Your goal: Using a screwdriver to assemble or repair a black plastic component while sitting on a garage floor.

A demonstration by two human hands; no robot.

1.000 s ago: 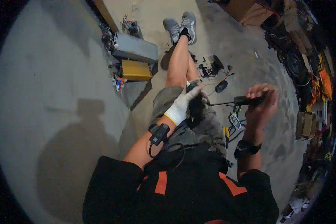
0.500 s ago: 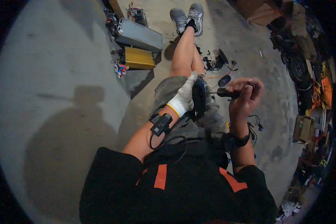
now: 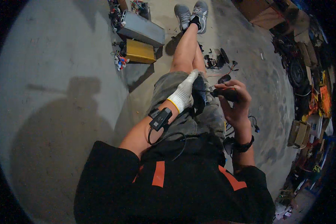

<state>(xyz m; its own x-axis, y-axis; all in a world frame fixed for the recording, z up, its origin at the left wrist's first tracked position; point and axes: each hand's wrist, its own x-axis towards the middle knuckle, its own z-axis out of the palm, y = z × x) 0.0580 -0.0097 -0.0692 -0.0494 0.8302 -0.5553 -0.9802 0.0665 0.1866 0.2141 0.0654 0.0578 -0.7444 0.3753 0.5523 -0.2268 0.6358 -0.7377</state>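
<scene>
My left hand (image 3: pixel 183 94), in a white knit glove with a yellow edge, is closed around a dark, rounded part (image 3: pixel 200 101) resting on my lap. Its exact kind is hard to make out. My right hand (image 3: pixel 238 108), bare, grips the dark handle of a screwdriver (image 3: pixel 227 94), which has some red on it. The thin shaft runs leftward to the dark part, and its tip is hidden there.
On the left stand a silver metal case (image 3: pixel 143 29) and a gold metal case (image 3: pixel 140 51) with wire plugs. Small black parts (image 3: pixel 215 61) and cables lie beyond my right knee. Cardboard boxes (image 3: pixel 299 133) and mixed scrap line the right side.
My right hand has moved left, closer to the dark part, and wraps further over the screwdriver handle. The dark part has tilted slightly in my left hand.
</scene>
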